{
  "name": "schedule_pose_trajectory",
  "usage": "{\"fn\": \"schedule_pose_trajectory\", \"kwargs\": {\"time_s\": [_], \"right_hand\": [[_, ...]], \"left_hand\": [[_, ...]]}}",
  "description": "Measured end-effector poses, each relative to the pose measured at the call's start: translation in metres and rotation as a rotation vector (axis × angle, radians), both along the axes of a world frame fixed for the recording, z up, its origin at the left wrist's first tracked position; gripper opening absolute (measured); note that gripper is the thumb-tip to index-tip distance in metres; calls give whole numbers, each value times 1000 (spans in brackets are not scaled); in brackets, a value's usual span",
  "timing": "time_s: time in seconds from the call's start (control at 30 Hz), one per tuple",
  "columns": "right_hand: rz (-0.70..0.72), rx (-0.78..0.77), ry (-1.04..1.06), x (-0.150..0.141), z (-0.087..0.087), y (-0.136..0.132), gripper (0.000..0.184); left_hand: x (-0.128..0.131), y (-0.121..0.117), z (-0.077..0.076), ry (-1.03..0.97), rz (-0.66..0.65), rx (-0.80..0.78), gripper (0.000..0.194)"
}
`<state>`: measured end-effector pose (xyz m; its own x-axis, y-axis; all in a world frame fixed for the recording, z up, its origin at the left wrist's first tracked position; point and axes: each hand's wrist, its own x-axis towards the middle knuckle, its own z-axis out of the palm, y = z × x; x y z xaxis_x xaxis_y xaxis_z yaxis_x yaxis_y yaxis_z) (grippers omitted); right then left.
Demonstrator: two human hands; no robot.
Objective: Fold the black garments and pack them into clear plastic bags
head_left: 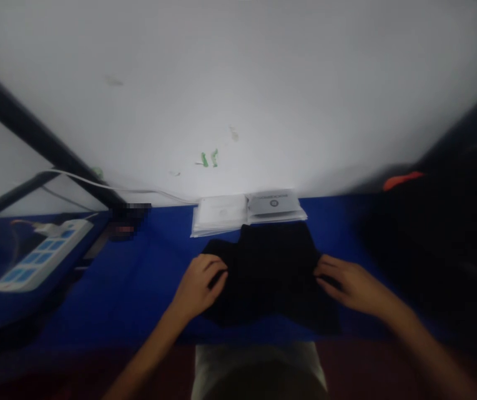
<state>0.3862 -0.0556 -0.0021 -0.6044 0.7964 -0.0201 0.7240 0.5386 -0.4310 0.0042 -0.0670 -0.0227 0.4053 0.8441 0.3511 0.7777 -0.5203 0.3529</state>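
A black garment [277, 272], shaped somewhat like a pair of shorts, lies spread on the blue tabletop [138, 294]. My left hand [202, 283] pinches its left edge between thumb and fingers. On the opposite side, my right hand [342, 280] grips the right edge the same way. The cloth is too dark to show seams or folds clearly. Just beyond its far edge sit two piles of flat packets: a white stack [220, 214] on the left and a grey-topped stack [274, 205] with a round printed mark on the right.
A white wall [263, 111] rises behind the table. On the left lies a power strip [44, 255] with blue sockets, and a white cable [138, 191] runs along the wall. Dark bulky material [438, 250] with an orange patch [402, 180] fills the right side.
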Motion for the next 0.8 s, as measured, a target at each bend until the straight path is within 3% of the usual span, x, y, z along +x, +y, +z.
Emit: {"fn": "schedule_pose_trajectory", "kwargs": {"time_s": [0.1, 0.13, 0.2, 0.27, 0.33, 0.43, 0.5, 0.6, 0.67, 0.8], "right_hand": [[-22, 42, 17, -4, 3, 6, 19], [-30, 56, 22, -5, 3, 8, 20], [-44, 72, 41, -8, 3, 11, 21], [-54, 79, 80, -15, 3, 14, 21], [-76, 79, 155, -27, 4, 16, 21], [-142, 10, 342, -56, 9, 18, 25], [-174, -144, 482, -82, 13, 19, 30], [-177, -579, 669, -120, 15, 24, 39], [-193, -737, 767, -135, 14, 28, 40], [-225, -615, 836, -127, 13, 37, 23]], "left_hand": [[-25, -6, -11, -1, 452, -41, 24], [-33, -8, -14, -8, 552, -113, 30], [-46, -12, -20, -65, 625, -260, 35], [-51, -15, -22, -157, 576, -315, 33], [-47, -15, -17, -247, 526, -258, 29], [-25, -11, 0, -354, 521, -110, 24], [0, -9, 11, -404, 483, -15, 21], [44, -8, 24, -376, 264, 70, 15], [71, -10, 28, -351, 71, 66, 9], [95, -14, 34, -364, -188, 85, 10]]}}
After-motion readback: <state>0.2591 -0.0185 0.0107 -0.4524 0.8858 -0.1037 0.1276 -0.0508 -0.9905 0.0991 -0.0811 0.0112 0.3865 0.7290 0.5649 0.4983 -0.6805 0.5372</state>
